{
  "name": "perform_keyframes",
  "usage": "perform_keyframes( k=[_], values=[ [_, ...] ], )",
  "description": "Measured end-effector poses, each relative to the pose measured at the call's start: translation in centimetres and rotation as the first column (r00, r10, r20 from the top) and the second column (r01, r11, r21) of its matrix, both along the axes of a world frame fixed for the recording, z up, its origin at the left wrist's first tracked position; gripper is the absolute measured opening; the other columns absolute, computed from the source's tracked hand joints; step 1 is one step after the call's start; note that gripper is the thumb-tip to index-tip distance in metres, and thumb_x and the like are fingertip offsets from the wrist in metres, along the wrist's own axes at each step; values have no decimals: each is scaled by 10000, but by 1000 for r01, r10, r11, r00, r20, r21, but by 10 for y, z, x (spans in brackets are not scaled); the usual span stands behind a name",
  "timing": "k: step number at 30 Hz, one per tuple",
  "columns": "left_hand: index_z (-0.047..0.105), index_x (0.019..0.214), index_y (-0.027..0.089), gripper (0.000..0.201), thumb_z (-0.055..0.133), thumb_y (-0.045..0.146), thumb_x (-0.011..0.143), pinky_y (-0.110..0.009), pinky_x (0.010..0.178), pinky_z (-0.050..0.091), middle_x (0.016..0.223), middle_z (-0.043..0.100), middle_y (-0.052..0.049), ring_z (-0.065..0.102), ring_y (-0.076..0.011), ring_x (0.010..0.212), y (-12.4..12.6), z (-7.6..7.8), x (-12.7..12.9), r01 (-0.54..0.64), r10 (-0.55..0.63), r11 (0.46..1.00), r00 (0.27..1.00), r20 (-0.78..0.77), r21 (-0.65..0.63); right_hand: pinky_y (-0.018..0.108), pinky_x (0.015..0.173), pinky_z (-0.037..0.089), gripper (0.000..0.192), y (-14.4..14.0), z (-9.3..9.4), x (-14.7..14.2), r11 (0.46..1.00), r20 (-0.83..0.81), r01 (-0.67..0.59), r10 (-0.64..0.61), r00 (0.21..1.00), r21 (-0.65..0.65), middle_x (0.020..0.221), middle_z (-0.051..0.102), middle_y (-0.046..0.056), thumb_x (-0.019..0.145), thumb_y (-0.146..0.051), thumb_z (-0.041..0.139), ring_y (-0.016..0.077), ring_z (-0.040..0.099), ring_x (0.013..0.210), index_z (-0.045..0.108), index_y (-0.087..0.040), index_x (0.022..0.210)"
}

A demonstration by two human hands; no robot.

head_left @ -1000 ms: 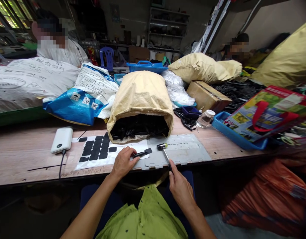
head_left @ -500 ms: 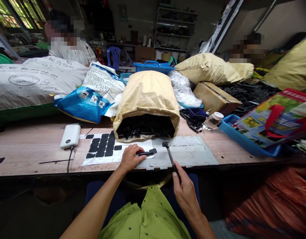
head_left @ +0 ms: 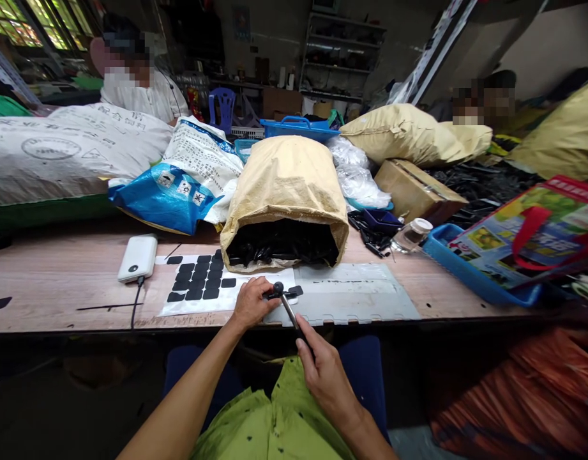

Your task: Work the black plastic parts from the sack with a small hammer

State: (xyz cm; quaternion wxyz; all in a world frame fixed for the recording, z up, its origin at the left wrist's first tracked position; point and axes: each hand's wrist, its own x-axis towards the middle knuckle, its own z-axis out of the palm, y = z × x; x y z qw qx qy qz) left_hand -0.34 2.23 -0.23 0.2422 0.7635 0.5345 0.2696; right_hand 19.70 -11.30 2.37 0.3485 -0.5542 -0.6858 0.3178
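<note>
My left hand (head_left: 249,305) pinches a thin black plastic piece (head_left: 290,292) flat against the grey metal plate (head_left: 351,297) at the table's front edge. My right hand (head_left: 325,372) grips the handle of a small hammer (head_left: 285,302), whose dark head sits right over the black piece near my left fingertips. Just left of my left hand lies a white sheet with black adhesive pads (head_left: 198,285). Behind the plate, a tan paper sack (head_left: 286,185) lies on its side with black parts showing in its mouth.
A white power bank (head_left: 138,257) with a cable lies at the left. Blue-and-white bags (head_left: 179,185), a cardboard box (head_left: 418,188), a small jar (head_left: 411,235) and a blue tray (head_left: 475,275) crowd the table. Two other people sit at the far side.
My right hand has swung the hammer leftward, so its head went from the bare plate onto the black piece held by my left hand. The left hand stayed put.
</note>
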Motion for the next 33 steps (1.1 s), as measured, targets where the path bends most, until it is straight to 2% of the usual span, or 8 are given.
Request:
perform_keyframes(
  k=[3, 7, 12, 16, 20, 24, 27, 33],
  values=[
    [757, 847, 249, 57, 753, 290, 807, -322, 807, 391, 838, 641, -2, 561, -209, 905, 0, 1, 0, 2, -2, 1000, 1000, -4, -7, 366, 1158, 455, 484, 1, -3, 2, 999, 4, 1, -1, 1000, -46, 1457, 606, 76, 1040, -295, 437, 204, 576, 1347, 515, -209, 1510],
    [775, 910, 267, 125, 780, 306, 791, -323, 831, 396, 858, 657, -1, 566, -209, 918, 0, 2, 1, -2, 2, 1000, 999, 32, -25, 374, 1182, 425, 487, -1, -1, 7, 999, 6, 45, -45, 999, -23, 1496, 569, 73, 1048, -312, 431, 206, 537, 1385, 500, -219, 1521],
    [782, 946, 274, 167, 778, 297, 781, -331, 845, 410, 873, 674, -7, 577, -212, 914, 0, 0, 1, -16, 17, 999, 999, 31, -27, 376, 1151, 461, 474, -4, 0, 11, 996, -11, 62, -63, 998, -61, 1456, 607, 72, 1033, -322, 458, 218, 577, 1346, 543, -222, 1489],
    [780, 933, 268, 150, 770, 319, 793, -342, 874, 423, 876, 679, -13, 587, -217, 928, 0, -2, 1, -12, 12, 1000, 999, 30, -9, 385, 1173, 433, 485, -4, -1, 21, 986, -6, 145, -146, 989, -79, 1479, 587, 77, 1033, -362, 455, 220, 542, 1381, 547, -212, 1485],
    [777, 943, 269, 167, 770, 329, 788, -353, 887, 430, 885, 681, -17, 590, -228, 943, 0, -2, 1, -7, 7, 1000, 1000, 20, -6, 377, 1091, 498, 497, -2, -7, 44, 954, 156, 301, -298, 942, 6, 1378, 652, 104, 1022, -350, 422, 236, 614, 1273, 550, -215, 1483],
    [778, 950, 278, 175, 769, 326, 781, -360, 882, 422, 888, 679, -18, 591, -236, 947, -3, -1, 2, -14, 14, 1000, 1000, 4, 7, 318, 842, 560, 499, 1, -11, 64, 888, 406, 459, -421, 811, 4, 1150, 695, 83, 1005, -300, 393, 226, 685, 1026, 565, -268, 1472],
    [779, 957, 281, 180, 775, 327, 783, -361, 880, 416, 895, 679, -18, 588, -236, 953, -3, -1, 3, -15, 15, 1000, 1000, 1, 17, 297, 733, 536, 505, 4, -10, 69, 864, 515, 502, -414, 751, -37, 1100, 686, 70, 1009, -296, 393, 228, 690, 960, 538, -303, 1493],
    [753, 1006, 253, 182, 681, 375, 893, -378, 870, 424, 922, 679, -41, 578, -239, 944, -4, 3, 0, 18, -18, 999, 1000, 3, 35, 264, 674, 497, 509, 8, -6, 70, 870, 556, 486, -363, 748, -87, 1194, 710, 64, 1022, -266, 406, 213, 710, 927, 503, -343, 1515]
  ],
)
